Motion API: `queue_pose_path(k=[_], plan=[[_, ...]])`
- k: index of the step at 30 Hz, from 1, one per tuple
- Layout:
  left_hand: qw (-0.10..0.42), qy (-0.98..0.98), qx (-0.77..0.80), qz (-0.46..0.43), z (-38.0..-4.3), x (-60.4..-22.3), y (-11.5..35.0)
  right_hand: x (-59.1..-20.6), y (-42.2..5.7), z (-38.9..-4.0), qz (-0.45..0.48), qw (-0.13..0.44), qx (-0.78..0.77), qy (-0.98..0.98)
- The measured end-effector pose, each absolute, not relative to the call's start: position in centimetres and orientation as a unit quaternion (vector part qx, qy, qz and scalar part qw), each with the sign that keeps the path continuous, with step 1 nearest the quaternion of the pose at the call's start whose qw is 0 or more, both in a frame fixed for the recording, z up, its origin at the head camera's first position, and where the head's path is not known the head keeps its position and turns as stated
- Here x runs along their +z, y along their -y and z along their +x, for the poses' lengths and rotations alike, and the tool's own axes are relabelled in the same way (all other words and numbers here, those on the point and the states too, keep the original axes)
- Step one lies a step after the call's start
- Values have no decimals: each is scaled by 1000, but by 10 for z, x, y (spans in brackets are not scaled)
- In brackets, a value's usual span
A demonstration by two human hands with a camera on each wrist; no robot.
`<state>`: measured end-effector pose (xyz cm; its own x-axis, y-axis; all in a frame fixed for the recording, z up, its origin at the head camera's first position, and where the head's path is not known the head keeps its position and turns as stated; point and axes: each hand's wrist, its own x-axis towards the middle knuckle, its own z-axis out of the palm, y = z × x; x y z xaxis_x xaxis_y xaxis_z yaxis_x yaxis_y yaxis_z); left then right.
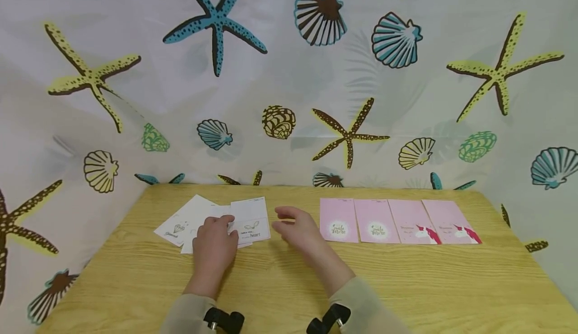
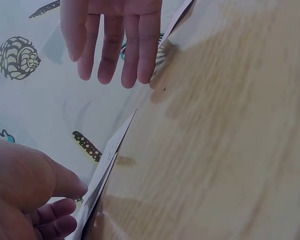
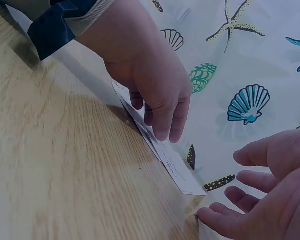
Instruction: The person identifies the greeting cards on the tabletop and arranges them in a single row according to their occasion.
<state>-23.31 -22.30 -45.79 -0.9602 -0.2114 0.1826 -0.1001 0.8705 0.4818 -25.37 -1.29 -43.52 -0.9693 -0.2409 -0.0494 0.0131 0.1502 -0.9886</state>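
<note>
My left hand (image 1: 214, 241) rests on a loose pile of white cards, fingers bent downward. Its fingertips and thumb touch the rightmost white card (image 1: 253, 223), which has a small drawing and the word "heart". Partly under the hand lie other white cards (image 1: 187, 218), fanned out to the left; the hand hides their middle. My right hand (image 1: 298, 228) hovers just right of that rightmost card, its fingers loosely bent toward it and holding nothing. In the right wrist view, the left hand (image 3: 160, 95) presses down on the card edge, and the right hand's relaxed fingers (image 3: 245, 200) are apart from it.
On the right side of the wooden table (image 1: 280, 294) lies a row of several pink cards, some reading "Smile More" like this pink card (image 1: 338, 218), others with a unicorn like this one (image 1: 451, 223). A shell-and-starfish curtain (image 1: 289, 73) hangs behind the table.
</note>
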Motion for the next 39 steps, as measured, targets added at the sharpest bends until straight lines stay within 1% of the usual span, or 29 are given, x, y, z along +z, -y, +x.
queue_pose_path(k=[7,21,30,39], plan=[[106,965,-230,70,-230,-456,224,-437,19,-254,-63,113,-660,-740],[112,966,-225,70,-230,-460,225,-445,22,-255,-50,147,-701,-696],[111,965,-227,67,-231,-461,227,-444,23,-254,-63,154,-711,-683],[99,967,-226,69,-229,-459,226,-442,26,-250,-62,156,-711,-682]])
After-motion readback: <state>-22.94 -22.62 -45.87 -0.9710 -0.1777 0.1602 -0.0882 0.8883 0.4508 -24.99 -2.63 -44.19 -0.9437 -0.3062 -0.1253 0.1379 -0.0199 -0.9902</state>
